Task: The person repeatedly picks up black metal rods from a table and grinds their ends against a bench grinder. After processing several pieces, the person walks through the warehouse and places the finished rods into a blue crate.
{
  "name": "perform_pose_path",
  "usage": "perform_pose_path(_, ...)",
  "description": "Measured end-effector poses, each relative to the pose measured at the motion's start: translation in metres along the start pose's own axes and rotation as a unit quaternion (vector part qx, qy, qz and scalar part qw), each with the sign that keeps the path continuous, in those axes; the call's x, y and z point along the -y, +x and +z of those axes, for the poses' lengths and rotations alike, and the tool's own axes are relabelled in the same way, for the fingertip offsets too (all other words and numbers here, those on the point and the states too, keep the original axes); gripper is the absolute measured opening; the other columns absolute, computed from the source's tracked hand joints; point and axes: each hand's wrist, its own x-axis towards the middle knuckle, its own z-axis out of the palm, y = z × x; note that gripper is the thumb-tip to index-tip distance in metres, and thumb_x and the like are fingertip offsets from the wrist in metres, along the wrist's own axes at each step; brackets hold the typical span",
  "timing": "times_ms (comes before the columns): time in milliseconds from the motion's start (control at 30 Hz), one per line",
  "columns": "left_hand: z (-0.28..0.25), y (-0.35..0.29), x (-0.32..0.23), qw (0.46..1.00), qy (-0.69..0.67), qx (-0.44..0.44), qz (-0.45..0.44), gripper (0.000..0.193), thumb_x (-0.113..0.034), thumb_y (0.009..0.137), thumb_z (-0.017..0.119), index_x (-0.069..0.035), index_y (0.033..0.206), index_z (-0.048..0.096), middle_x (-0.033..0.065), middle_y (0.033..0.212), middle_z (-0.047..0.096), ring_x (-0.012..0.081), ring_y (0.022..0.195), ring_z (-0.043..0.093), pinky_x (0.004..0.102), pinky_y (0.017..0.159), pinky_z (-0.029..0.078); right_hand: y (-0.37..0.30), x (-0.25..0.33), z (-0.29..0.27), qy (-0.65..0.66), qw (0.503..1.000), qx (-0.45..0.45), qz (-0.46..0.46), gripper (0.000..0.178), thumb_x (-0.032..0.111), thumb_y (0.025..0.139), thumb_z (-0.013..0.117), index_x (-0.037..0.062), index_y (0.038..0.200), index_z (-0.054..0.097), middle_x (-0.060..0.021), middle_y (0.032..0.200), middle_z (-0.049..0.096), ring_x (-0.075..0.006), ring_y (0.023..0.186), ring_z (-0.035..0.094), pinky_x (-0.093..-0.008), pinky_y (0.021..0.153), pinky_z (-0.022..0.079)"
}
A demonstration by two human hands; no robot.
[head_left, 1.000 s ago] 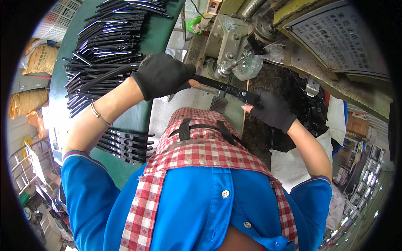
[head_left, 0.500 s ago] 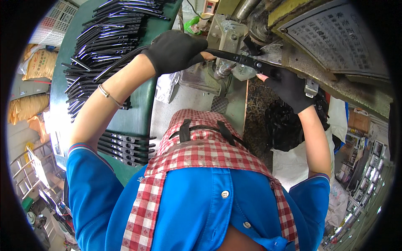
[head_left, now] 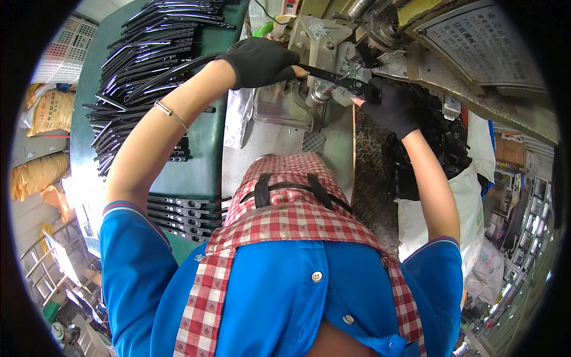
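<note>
Both my hands wear black gloves with some fingertips bare. My left hand (head_left: pixel 262 62) is closed round a long, slim black metal arm (head_left: pixel 327 75), its thumb along the near side. The arm's jointed end sits in my right hand (head_left: pixel 394 108), closed on it with a fingertip showing. Between the hands, the arm crosses in front of a machine's round metal post (head_left: pixel 321 92). The arm's tail runs left past my wrist, over the green table (head_left: pixel 205 160). My right fingers partly hide the jointed end.
Many similar black arms (head_left: pixel 148 68) lie piled on the table; several flat black pieces (head_left: pixel 184 217) are lined up nearer me. A heavy machine with a metal plate (head_left: pixel 488 44) overhangs at right. Below it, black parts (head_left: pixel 425 154) lie heaped by a white sack (head_left: pixel 437 220).
My right hand has shifted left, away from the machine's overhanging body, with the arm's jointed end. My left hand has moved slightly up and right, still gripping. The whole view has shifted a little.
</note>
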Motion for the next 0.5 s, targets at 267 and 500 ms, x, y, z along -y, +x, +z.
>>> perform_pose_path(267,0.006,-0.007,0.004,0.997,0.020,-0.066,0.016,0.031,-0.040,0.089,0.056,-0.013,0.104,0.059,0.0150,0.075,0.062,0.0353,0.073,0.063,0.0466,0.064,0.048,-0.053,0.052,0.019,0.026,0.920,-0.338,-0.199,0.024,0.015,0.073,0.073,0.0083,0.092,0.060,-0.0111,0.089,0.059,-0.0313,0.085,0.058,-0.0399,0.078,0.046)
perform_pose_path(500,0.001,-0.011,-0.001,0.999,0.006,-0.044,-0.012,0.027,-0.035,0.086,0.060,-0.015,0.103,0.058,0.0134,0.079,0.063,0.0341,0.077,0.064,0.0453,0.067,0.049,0.002,-0.032,0.133,0.206,0.968,-0.136,0.032,0.024,0.021,0.084,0.062,0.0043,0.101,0.060,-0.0149,0.094,0.063,-0.0315,0.093,0.060,-0.0388,0.084,0.046)
